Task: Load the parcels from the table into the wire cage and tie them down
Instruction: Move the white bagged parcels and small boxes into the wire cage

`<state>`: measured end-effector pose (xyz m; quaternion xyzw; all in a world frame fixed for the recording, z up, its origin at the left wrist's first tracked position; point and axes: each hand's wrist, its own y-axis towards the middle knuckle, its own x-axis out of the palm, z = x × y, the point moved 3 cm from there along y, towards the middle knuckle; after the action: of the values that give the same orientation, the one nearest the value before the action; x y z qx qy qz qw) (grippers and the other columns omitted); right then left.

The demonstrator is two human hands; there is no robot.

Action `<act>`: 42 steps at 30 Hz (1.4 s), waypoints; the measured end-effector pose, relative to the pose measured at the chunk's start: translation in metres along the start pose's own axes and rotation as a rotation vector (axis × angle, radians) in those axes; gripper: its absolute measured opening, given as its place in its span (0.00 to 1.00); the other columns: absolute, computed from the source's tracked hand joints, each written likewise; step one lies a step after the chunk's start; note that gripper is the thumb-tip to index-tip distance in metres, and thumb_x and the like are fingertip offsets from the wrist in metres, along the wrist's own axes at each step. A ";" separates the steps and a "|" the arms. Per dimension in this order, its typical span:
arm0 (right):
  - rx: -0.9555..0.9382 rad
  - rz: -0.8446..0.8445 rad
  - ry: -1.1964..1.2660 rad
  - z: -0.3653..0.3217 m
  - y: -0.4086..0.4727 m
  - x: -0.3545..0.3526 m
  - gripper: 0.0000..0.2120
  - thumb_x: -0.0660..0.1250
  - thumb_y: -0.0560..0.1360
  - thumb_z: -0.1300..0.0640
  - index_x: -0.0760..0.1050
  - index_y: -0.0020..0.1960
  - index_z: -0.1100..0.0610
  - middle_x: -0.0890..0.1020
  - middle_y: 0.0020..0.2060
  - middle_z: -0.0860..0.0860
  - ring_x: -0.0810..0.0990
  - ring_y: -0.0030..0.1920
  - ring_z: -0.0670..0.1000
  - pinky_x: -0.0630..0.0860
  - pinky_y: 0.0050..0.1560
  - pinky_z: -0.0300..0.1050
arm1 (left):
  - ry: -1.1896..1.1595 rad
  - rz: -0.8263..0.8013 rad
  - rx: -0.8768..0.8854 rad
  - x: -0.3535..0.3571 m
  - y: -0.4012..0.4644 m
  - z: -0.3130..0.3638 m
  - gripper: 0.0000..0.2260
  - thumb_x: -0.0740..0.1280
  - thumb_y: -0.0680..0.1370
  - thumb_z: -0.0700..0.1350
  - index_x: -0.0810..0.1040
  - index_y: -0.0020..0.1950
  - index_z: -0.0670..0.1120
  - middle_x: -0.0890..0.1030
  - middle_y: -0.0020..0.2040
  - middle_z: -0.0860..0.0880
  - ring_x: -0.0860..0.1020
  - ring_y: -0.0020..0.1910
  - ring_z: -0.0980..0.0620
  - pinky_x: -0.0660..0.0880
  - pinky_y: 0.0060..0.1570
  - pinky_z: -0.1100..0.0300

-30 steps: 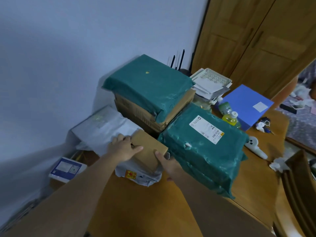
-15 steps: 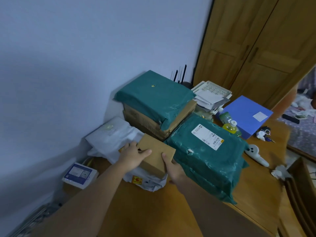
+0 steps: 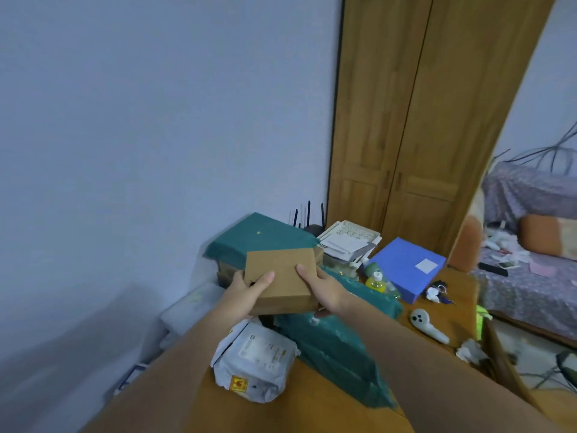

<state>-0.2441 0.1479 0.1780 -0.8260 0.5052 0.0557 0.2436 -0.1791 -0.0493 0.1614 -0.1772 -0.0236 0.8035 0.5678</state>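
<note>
Brown cardboard parcel [image 3: 281, 278] held up off the bench [image 3: 449, 303], both hands on it: left hand [image 3: 246, 290] gripping the near-left corner w/ thumb lying across the top, right hand [image 3: 324, 287] clamped on the right edge, thumb on top too. Fingers underneath out of sight. Parcel roughly level, hanging in front of the stack at the wall.

Left on the bench: white poly mailer [image 3: 256, 360] directly below the raised box, big green-wrapped parcel [image 3: 337, 345] just right of it, 2nd green parcel [image 3: 262, 237] on top of a carton at the back. More pale bags low at the wall side, blurred, approx 2, hard to count. Blue box [image 3: 402, 265], bottles, white handheld gadget [image 3: 429, 328] further right, prob. not part of the load.

Step in hand, by the look of it: lift-off of 1 parcel, carry to cage not yet begun. Wire cage nowhere in view, so loading progress unknown; judging by what sits on the bench, early days. Tie-down far off.

Next move needs: turn away from the bench w/ box kept level and both grips firm, clear the green parcel on the way out, find the cage, set down flat in a corner so bigger parcels stack alongside.
</note>
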 end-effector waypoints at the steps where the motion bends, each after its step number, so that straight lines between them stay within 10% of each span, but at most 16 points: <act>1: -0.027 0.017 -0.014 -0.007 -0.009 -0.014 0.34 0.57 0.75 0.28 0.63 0.76 0.43 0.76 0.61 0.51 0.79 0.55 0.55 0.83 0.46 0.50 | -0.018 -0.016 0.011 0.007 -0.007 0.014 0.30 0.69 0.75 0.67 0.70 0.70 0.53 0.81 0.60 0.50 0.82 0.56 0.48 0.83 0.53 0.48; 15: -0.105 0.018 -0.052 -0.002 -0.100 -0.071 0.24 0.59 0.75 0.29 0.74 0.61 0.44 0.81 0.49 0.52 0.82 0.44 0.55 0.82 0.47 0.51 | 0.078 -0.058 0.010 0.046 -0.093 0.055 0.26 0.61 0.78 0.69 0.74 0.67 0.53 0.82 0.58 0.47 0.82 0.56 0.47 0.82 0.57 0.44; 42: -0.308 -0.390 -0.190 -0.049 -0.244 0.197 0.29 0.54 0.76 0.28 0.70 0.67 0.46 0.80 0.54 0.50 0.81 0.51 0.54 0.81 0.50 0.49 | 0.075 0.340 -0.086 -0.183 -0.338 -0.052 0.27 0.61 0.78 0.69 0.73 0.68 0.51 0.82 0.58 0.47 0.82 0.55 0.47 0.82 0.55 0.46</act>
<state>0.0537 0.0572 0.2389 -0.9262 0.2967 0.1611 0.1676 0.1967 -0.1066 0.2406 -0.2327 -0.0065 0.8789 0.4164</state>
